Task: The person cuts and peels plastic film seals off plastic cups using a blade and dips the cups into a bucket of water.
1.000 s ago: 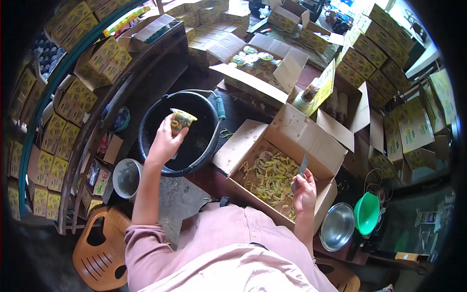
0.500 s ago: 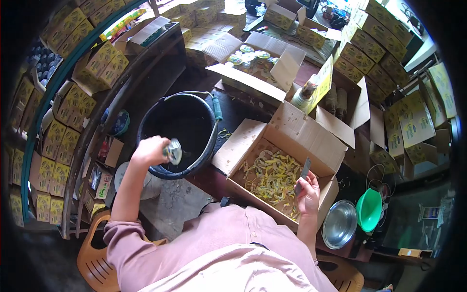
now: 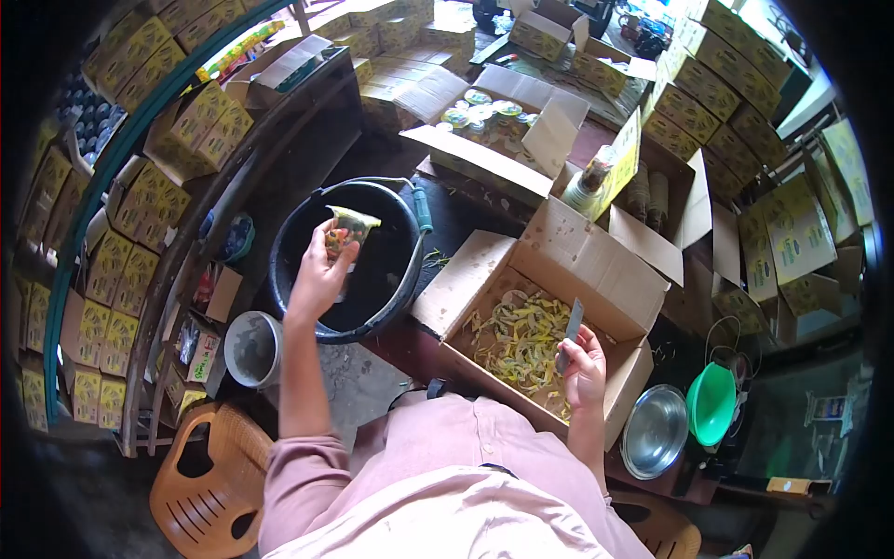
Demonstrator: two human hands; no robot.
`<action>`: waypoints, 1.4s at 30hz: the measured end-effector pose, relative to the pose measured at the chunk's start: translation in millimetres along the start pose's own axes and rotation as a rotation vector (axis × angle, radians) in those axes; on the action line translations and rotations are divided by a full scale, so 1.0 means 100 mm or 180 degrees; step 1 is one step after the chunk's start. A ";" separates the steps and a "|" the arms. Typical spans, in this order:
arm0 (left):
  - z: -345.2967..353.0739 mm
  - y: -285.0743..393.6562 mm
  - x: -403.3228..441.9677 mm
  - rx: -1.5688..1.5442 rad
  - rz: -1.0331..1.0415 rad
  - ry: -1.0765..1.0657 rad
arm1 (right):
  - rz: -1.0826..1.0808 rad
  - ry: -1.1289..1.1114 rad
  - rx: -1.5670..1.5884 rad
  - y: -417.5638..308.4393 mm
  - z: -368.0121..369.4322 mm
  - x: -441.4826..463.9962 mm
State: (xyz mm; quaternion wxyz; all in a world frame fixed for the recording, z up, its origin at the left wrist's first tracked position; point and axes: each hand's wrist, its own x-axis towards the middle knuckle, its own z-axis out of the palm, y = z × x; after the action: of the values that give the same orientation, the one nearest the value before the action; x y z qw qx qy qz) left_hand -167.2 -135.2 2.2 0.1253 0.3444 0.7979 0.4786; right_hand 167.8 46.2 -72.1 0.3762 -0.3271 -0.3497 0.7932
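My left hand [image 3: 319, 279] is closed around a clear plastic cup [image 3: 356, 222] with a pale, yellowish top and dark and reddish print or contents. It holds the cup roughly upright over the black bucket [image 3: 277, 264], whose inside is dark. In my right hand [image 3: 585, 365], a flat grey metal blade [image 3: 574, 321] is pinched between thumb and fingers, pointing up; its handle, if any, is hidden. That hand hovers above the right side of an open cardboard box [image 3: 596, 265]. Yellow and pale strips [image 3: 517, 340] cover the bottom of this box.
Behind stands a carton of lidded cups [image 3: 480, 114], beside a carton with stacked cups [image 3: 643, 191]. To the right are a metal bowl [image 3: 652, 430] and a green basin [image 3: 711, 403]. A grey pail [image 3: 253, 349] and brown chair [image 3: 209, 484] are at left. Stacked cartons surround the area.
My left hand has moved right and up over the bucket, turning the cup from tilted to nearly upright. My right hand keeps the blade in almost the same place.
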 end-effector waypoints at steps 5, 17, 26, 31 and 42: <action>0.70 0.44 -0.14 -0.2169 0.0291 -0.0455 | -0.0190 0.0107 -0.0165 -0.04 0.01 -0.08; 1.62 0.82 -0.36 -0.2328 0.1295 -0.1873 | -0.4119 0.0049 -0.4222 -1.10 0.49 -0.36; 1.53 0.83 -0.38 -0.0892 0.1956 -0.0975 | -0.4529 -0.0782 -0.4951 -1.20 0.71 -0.23; 1.47 0.93 -0.35 -0.1124 0.2158 -0.0984 | -0.4672 -0.0933 -0.5070 -1.21 0.75 -0.18; 1.45 1.01 -0.38 -0.1101 0.2302 -0.0900 | -0.5006 -0.1048 -0.4998 -1.22 0.79 -0.13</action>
State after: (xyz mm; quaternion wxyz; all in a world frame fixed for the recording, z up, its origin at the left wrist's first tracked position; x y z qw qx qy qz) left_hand -19.2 -31.5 9.5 0.1135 0.6383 0.5086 0.5666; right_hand 157.3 68.1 71.6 0.4111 -0.0531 -0.9072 -0.0715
